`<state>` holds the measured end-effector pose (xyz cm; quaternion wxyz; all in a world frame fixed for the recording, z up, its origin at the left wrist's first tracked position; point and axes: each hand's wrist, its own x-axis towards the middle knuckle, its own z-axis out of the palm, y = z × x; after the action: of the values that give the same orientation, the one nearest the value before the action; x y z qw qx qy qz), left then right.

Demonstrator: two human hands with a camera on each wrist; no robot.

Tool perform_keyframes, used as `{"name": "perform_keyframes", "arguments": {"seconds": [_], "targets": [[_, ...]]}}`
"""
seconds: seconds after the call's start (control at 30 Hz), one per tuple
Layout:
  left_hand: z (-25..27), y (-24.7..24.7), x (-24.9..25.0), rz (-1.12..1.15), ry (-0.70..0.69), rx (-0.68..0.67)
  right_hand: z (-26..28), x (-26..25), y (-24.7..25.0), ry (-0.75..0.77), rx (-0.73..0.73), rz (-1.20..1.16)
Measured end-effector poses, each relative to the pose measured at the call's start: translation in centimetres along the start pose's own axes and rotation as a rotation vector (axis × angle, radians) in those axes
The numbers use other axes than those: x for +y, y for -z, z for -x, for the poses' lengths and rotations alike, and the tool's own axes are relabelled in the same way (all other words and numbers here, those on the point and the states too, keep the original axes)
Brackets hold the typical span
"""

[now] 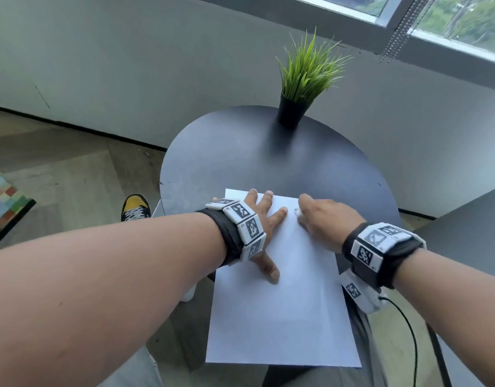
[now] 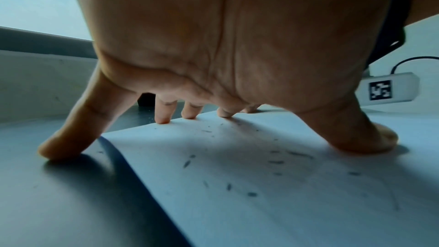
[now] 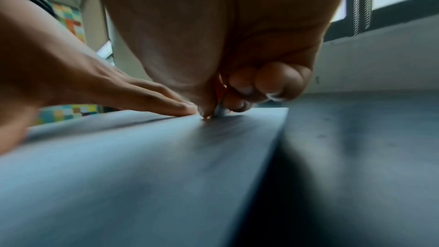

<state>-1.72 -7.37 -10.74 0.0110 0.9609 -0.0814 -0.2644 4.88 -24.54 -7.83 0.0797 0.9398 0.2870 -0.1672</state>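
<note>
A white sheet of paper [image 1: 282, 303] lies on the round dark table [image 1: 240, 157], its near end hanging past the table edge over my lap. My left hand [image 1: 264, 230] is spread flat on the sheet's far left part and presses it down. The thumb [image 2: 370, 138] and the middle fingers touch the paper [image 2: 261, 194]; the little finger [image 2: 61, 146] stands on the bare table. Small dark crumbs are scattered on the sheet. My right hand [image 1: 321, 216] pinches a small whitish object [image 1: 297, 211] against the paper near its far edge. That object [image 3: 219, 109] looks grey between thumb and curled fingers.
A black pot of green grass [image 1: 299, 88] stands at the table's far side. Another dark surface [image 1: 469, 233] is at the right. A black cable [image 1: 408, 331] hangs from my right wrist. A yellow and black shoe [image 1: 136, 208] and a multicoloured block [image 1: 3, 202] are on the floor at left.
</note>
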Motion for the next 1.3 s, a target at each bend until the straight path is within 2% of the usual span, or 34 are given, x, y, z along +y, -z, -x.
{"name": "perform_keyframes", "arguments": {"seconds": [0.07, 0.17, 0.2, 0.23, 0.37, 0.47, 0.53, 0.63, 0.67, 0.8, 0.87, 0.97, 1.0, 1.1, 1.13, 1.2, 1.27, 1.3], "targets": [[-0.1, 0.1, 0.0, -0.005, 0.007, -0.01, 0.3, 0.0, 0.0, 0.015, 0.011, 0.021], [-0.1, 0.1, 0.1, 0.006, 0.009, -0.008, 3.3, -2.5, -0.9, 0.274, -0.048, 0.023], [-0.1, 0.1, 0.1, 0.0, 0.004, 0.0, 3.8, -2.7, -1.0, 0.298, -0.094, 0.014], [0.0, 0.2, 0.1, -0.011, -0.001, 0.006, 3.6, -2.4, -0.7, 0.272, -0.103, 0.002], [-0.3, 0.5, 0.3, -0.052, -0.003, 0.003, 0.0, 1.0, 0.2, 0.027, 0.034, -0.032], [-0.6, 0.3, 0.4, -0.065, 0.006, 0.007, -0.1, 0.7, 0.1, 0.023, 0.037, -0.054], [-0.7, 0.3, 0.4, -0.075, 0.004, 0.02, 1.6, -0.4, -0.4, 0.092, 0.028, -0.036], [-0.3, 0.8, 0.5, -0.09, -0.013, 0.021, 4.8, -2.2, -1.4, 0.312, -0.056, 0.016], [-0.2, 1.0, 0.5, -0.107, -0.01, 0.021, 4.9, -2.0, -1.5, 0.332, -0.065, 0.032], [0.1, 0.9, 0.7, -0.176, -0.005, 0.047, 1.6, 1.0, -0.4, 0.078, 0.063, -0.014], [0.5, 0.8, 0.6, -0.215, -0.01, 0.043, 2.2, -0.1, -0.6, 0.109, 0.048, 0.006], [0.9, 0.5, 0.0, -0.209, -0.032, 0.005, 4.5, -3.0, -1.8, 0.313, -0.073, 0.016], [1.0, 0.5, 0.0, -0.192, -0.039, -0.004, 4.4, -3.0, -1.6, 0.294, -0.076, 0.01], [1.2, 0.7, 0.2, -0.136, -0.026, -0.038, 1.4, -0.1, -0.2, 0.047, 0.007, -0.003], [1.3, 0.7, 0.3, -0.128, -0.016, -0.051, 1.2, 0.1, -0.1, 0.029, 0.023, -0.003], [1.3, 0.8, 0.5, -0.114, -0.01, -0.053, 2.2, -1.0, -0.3, 0.113, 0.035, -0.013], [1.1, 0.8, 0.5, -0.102, -0.013, -0.053, 4.2, -2.7, -1.3, 0.289, -0.054, 0.011], [1.0, 0.8, 0.5, -0.103, -0.01, -0.057, 4.4, -2.8, -1.7, 0.331, -0.09, 0.022]]}}
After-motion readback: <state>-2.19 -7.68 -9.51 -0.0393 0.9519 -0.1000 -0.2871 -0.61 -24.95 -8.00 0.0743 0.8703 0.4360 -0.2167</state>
